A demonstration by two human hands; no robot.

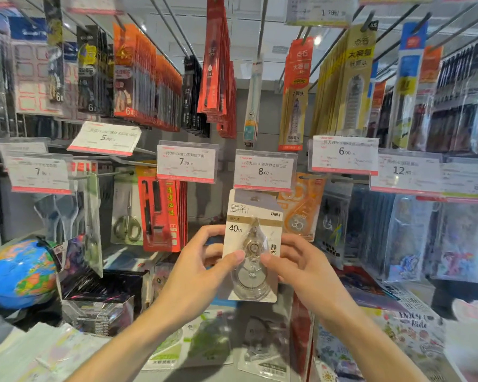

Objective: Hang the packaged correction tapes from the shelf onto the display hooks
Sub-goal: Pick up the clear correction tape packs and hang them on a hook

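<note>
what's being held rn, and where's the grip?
One packaged correction tape, held by both hands at mid-height: left hand pinches its left edge, right hand its right edge, thumbs on the front.

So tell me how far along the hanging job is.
Done: can't tell whether any hanging pack was put up in this job. In hand: the left hand and right hand both hold one correction tape pack up just under the 8.00 price tag, not clearly hooked yet. Left: more packs lie on the shelf below.
</note>
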